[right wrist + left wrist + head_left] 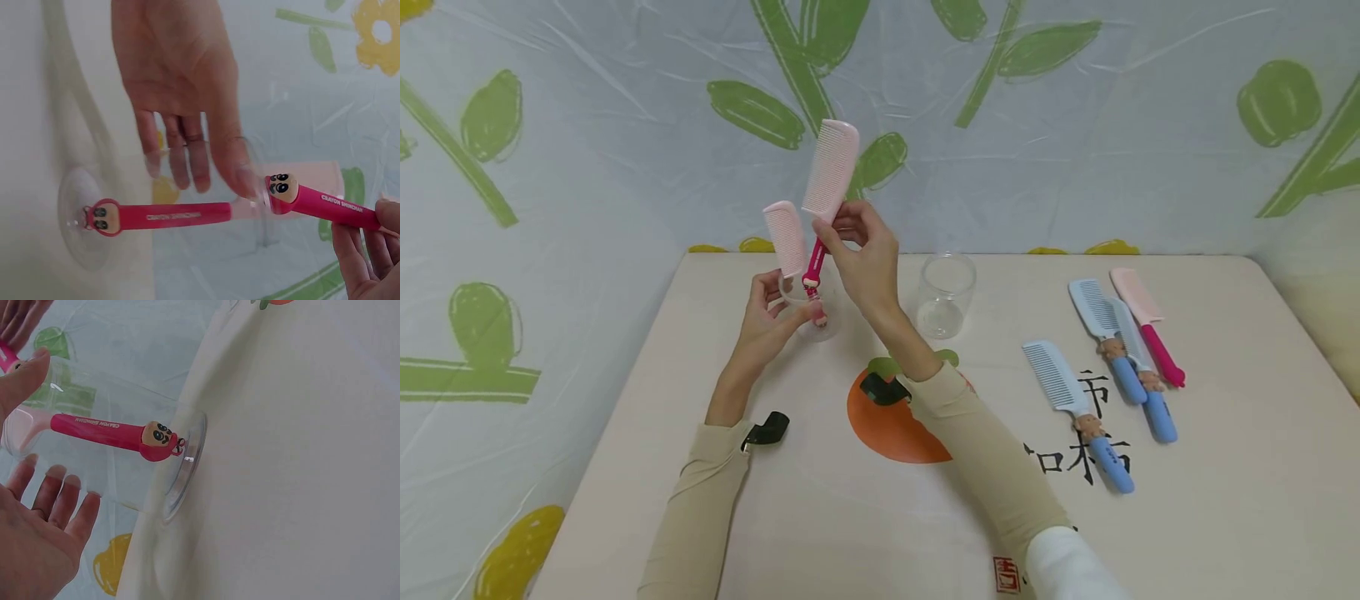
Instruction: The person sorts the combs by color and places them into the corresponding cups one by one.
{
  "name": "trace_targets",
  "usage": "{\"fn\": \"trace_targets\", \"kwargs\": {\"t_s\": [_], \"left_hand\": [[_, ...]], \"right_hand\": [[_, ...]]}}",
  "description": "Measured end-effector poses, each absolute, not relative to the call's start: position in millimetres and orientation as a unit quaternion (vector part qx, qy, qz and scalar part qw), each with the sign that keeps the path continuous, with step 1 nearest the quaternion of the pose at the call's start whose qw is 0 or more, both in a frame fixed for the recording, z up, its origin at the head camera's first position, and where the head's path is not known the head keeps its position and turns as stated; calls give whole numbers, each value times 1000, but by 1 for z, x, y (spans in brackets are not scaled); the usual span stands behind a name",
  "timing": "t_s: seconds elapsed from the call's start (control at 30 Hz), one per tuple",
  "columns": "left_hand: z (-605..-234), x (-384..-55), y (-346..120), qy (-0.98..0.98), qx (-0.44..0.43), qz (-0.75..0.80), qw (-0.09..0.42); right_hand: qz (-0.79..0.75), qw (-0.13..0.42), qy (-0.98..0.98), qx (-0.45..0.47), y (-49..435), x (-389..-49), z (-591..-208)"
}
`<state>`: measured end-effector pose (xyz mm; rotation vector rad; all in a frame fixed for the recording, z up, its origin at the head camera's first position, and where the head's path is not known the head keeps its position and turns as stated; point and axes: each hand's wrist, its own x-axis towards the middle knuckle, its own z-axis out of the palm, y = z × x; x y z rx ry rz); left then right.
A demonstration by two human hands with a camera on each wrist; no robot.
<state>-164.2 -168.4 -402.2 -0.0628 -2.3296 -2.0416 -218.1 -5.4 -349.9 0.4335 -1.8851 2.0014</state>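
Note:
My right hand [868, 260] pinches a pink comb [832, 169] near its neck. The comb stands teeth end up, and its magenta handle [337, 209] points down at the mouth of a clear cup [125, 475]. The handle's cartoon-face end is right at the rim; whether it is inside cannot be told. My left hand [765, 327] holds this cup near the rim, thumb on one side and fingers on the other. A second pink comb [786, 237] stands inside, its face end [164, 442] near the cup's bottom and its teeth above the rim.
Another clear cup [946, 300] stands right of my right hand. On the right of the table lie several combs: a blue comb [1060, 379] in front, more blue ones [1097, 310] behind it, and a pink comb [1138, 296]. A patterned curtain [647, 108] hangs behind the table.

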Motion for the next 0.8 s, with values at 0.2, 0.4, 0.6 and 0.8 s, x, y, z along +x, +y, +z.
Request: {"fn": "trace_targets", "kwargs": {"t_s": [0.2,0.4,0.6,0.8], "left_hand": [[-402,-165,-168,-748,-24,-663,21],[-411,-171,-172,-748,-33,-662,24],[-406,-168,-170,-740,-40,-671,27],[-404,-166,-170,-747,-32,-664,24]], "right_hand": [[693,156,-687,154,-11,-219,-363],[676,126,-710,153,-15,-218,-370],[662,112,-721,170,-17,-216,-373],[631,105,-744,194,-20,-215,-374]]}}
